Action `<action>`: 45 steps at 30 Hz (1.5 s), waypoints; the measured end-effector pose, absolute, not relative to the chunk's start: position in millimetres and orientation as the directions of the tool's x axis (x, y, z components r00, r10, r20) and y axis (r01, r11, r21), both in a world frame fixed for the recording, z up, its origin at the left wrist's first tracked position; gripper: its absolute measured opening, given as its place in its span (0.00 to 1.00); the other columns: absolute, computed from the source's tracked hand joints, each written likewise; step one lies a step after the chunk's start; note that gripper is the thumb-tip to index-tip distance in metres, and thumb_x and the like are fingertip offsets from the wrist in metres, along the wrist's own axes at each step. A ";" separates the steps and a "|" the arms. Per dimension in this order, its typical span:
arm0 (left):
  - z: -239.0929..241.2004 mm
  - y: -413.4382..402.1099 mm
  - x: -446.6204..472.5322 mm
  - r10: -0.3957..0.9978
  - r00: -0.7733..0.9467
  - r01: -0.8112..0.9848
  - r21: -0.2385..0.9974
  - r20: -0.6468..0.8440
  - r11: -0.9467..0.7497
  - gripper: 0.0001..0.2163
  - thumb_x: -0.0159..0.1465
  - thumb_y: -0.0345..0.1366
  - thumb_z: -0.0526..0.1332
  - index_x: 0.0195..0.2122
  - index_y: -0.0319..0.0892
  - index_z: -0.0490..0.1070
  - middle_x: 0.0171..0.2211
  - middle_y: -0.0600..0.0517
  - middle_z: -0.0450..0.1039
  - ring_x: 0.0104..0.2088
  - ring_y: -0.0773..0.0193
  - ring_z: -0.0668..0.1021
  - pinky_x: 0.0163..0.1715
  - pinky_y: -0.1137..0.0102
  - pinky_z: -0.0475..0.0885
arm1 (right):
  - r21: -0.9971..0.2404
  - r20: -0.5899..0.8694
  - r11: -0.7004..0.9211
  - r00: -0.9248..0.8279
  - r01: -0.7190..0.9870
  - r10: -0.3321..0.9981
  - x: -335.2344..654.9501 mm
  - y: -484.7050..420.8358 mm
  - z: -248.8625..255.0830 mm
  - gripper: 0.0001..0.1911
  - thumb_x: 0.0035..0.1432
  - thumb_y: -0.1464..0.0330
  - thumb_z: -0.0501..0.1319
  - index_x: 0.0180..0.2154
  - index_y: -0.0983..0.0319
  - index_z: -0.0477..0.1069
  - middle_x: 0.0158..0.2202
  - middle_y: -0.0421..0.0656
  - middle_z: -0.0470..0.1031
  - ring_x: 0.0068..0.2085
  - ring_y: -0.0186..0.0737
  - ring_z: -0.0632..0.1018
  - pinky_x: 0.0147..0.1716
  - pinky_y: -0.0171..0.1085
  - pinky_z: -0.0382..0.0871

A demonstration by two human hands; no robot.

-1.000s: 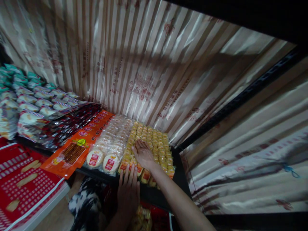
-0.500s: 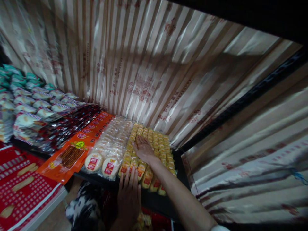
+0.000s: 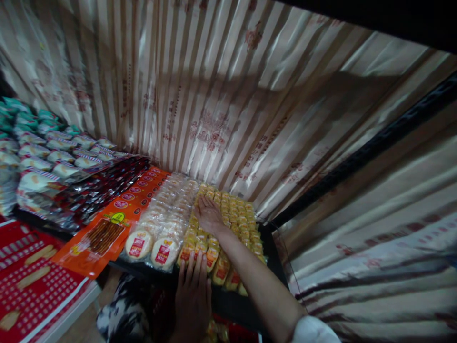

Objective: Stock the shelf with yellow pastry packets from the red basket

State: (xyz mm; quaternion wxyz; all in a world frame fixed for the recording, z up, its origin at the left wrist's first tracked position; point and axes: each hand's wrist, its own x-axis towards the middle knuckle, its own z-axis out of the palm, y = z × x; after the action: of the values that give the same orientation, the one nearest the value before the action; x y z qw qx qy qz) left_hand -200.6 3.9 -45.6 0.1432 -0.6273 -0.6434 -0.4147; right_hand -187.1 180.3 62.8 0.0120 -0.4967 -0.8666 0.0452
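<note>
My right hand [image 3: 208, 215] lies flat, fingers stretched, on rows of small yellow snack packets [image 3: 235, 216] laid on a dark shelf [image 3: 232, 305]. My left hand [image 3: 193, 297] rests flat with fingers spread against the shelf's front edge, fingertips touching the nearest yellow packets. Left of the yellow rows lie clear packs of round white cakes with red labels [image 3: 162, 224].
Orange sausage packets [image 3: 107, 228], dark red packets [image 3: 96, 188] and white-and-green bags [image 3: 43, 152] run leftward on the shelf. A red patterned box [image 3: 32, 281] sits lower left. Striped shiny sheeting [image 3: 214, 95] backs the shelf, folded along the right side.
My right hand has slid farther back along the yellow packets. The front packets now show more. The camera has shifted slightly; my left hand stays at the shelf edge.
</note>
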 end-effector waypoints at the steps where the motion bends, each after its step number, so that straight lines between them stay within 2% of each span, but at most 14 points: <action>1: -45.1 3.8 -201.1 0.694 -0.169 0.928 0.350 0.699 -0.126 0.18 0.64 0.31 0.49 0.54 0.36 0.66 0.55 0.46 0.68 0.61 0.57 0.61 0.61 0.60 0.48 | -0.084 -0.035 0.502 -0.506 0.861 0.862 -188.4 181.7 61.4 0.32 0.65 0.58 0.38 0.61 0.73 0.52 0.64 0.53 0.52 0.65 0.43 0.53 0.63 0.43 0.40; 6: -43.9 4.1 -202.2 0.713 -0.164 0.933 0.342 0.681 -0.112 0.18 0.64 0.32 0.48 0.54 0.36 0.66 0.55 0.47 0.68 0.61 0.58 0.61 0.62 0.61 0.46 | -0.058 -0.057 0.483 -0.486 0.874 0.872 -187.2 182.4 60.2 0.33 0.65 0.57 0.38 0.59 0.73 0.56 0.61 0.55 0.58 0.63 0.44 0.57 0.62 0.42 0.42; 11: -45.6 5.2 -200.6 0.698 -0.176 0.934 0.343 0.694 -0.105 0.18 0.63 0.32 0.49 0.54 0.36 0.66 0.55 0.47 0.68 0.61 0.58 0.59 0.62 0.61 0.47 | -0.082 -0.026 0.471 -0.475 0.878 0.880 -181.8 190.7 62.7 0.34 0.64 0.56 0.38 0.61 0.73 0.53 0.64 0.54 0.51 0.65 0.46 0.51 0.62 0.44 0.39; 14: -46.3 5.5 -200.0 0.701 -0.167 0.934 0.338 0.693 -0.112 0.19 0.64 0.32 0.48 0.54 0.36 0.65 0.55 0.47 0.68 0.62 0.58 0.59 0.62 0.60 0.46 | -0.087 -0.042 0.409 -0.413 0.908 0.910 -180.4 195.4 60.1 0.35 0.64 0.56 0.37 0.60 0.76 0.54 0.63 0.58 0.53 0.65 0.48 0.52 0.62 0.45 0.39; 19: -46.0 5.7 -200.3 0.697 -0.168 0.932 0.343 0.697 -0.119 0.19 0.63 0.32 0.48 0.54 0.36 0.65 0.56 0.47 0.66 0.62 0.58 0.58 0.63 0.61 0.45 | -0.128 -0.070 0.470 -0.480 0.874 0.874 -178.3 197.9 59.1 0.34 0.65 0.56 0.36 0.59 0.74 0.56 0.63 0.56 0.54 0.64 0.44 0.54 0.62 0.41 0.43; 24: -47.5 7.4 -199.6 0.693 -0.178 0.932 0.345 0.699 -0.109 0.18 0.64 0.32 0.48 0.53 0.36 0.67 0.55 0.47 0.68 0.62 0.58 0.58 0.63 0.61 0.45 | -0.112 -0.009 0.399 -0.403 0.910 0.915 -176.5 201.7 58.4 0.34 0.65 0.57 0.35 0.61 0.75 0.52 0.63 0.56 0.53 0.65 0.45 0.53 0.62 0.42 0.42; 27: -48.5 8.3 -199.0 0.694 -0.186 0.932 0.347 0.695 -0.099 0.18 0.64 0.32 0.48 0.52 0.36 0.67 0.54 0.47 0.68 0.62 0.58 0.58 0.63 0.61 0.44 | -0.080 -0.018 0.417 -0.419 0.905 0.908 -177.4 204.5 58.2 0.32 0.65 0.57 0.37 0.59 0.74 0.55 0.62 0.57 0.56 0.64 0.45 0.55 0.62 0.42 0.43; 31: -48.5 8.8 -198.7 0.694 -0.185 0.930 0.353 0.696 -0.105 0.19 0.63 0.32 0.49 0.54 0.36 0.66 0.56 0.47 0.66 0.62 0.57 0.59 0.63 0.60 0.45 | -0.111 -0.030 0.445 -0.451 0.889 0.892 -176.5 209.3 62.9 0.32 0.65 0.56 0.35 0.58 0.70 0.58 0.61 0.54 0.58 0.63 0.42 0.58 0.61 0.40 0.45; 35: -49.5 9.3 -198.3 0.694 -0.184 0.930 0.352 0.696 -0.107 0.19 0.63 0.32 0.50 0.55 0.37 0.64 0.56 0.47 0.66 0.62 0.58 0.58 0.64 0.60 0.44 | -0.125 -0.007 0.382 -0.386 0.916 0.922 -177.2 213.5 64.0 0.33 0.66 0.57 0.34 0.59 0.74 0.55 0.63 0.56 0.55 0.64 0.42 0.55 0.62 0.40 0.41; 40: -51.4 9.8 -197.7 0.692 -0.192 0.928 0.358 0.696 -0.102 0.19 0.63 0.32 0.51 0.55 0.36 0.64 0.57 0.47 0.65 0.62 0.58 0.58 0.63 0.60 0.45 | -0.136 -0.043 0.401 -0.410 0.906 0.911 -177.5 217.2 59.8 0.32 0.65 0.56 0.38 0.57 0.73 0.58 0.62 0.57 0.56 0.64 0.44 0.56 0.61 0.41 0.45; 45: -51.3 10.7 -197.3 0.703 -0.189 0.928 0.359 0.686 -0.100 0.18 0.63 0.32 0.50 0.54 0.36 0.65 0.56 0.47 0.66 0.62 0.58 0.59 0.64 0.60 0.44 | -0.178 0.039 0.392 -0.392 0.903 0.919 -172.1 225.7 62.1 0.31 0.66 0.58 0.36 0.58 0.72 0.58 0.61 0.54 0.59 0.63 0.42 0.58 0.61 0.39 0.46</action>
State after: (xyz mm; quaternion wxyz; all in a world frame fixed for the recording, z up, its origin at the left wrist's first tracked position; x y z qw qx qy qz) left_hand -197.3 10.7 -51.3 0.1392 -0.6213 -0.6562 -0.4050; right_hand -172.1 225.7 62.1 0.0655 -0.5475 -0.8318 0.0636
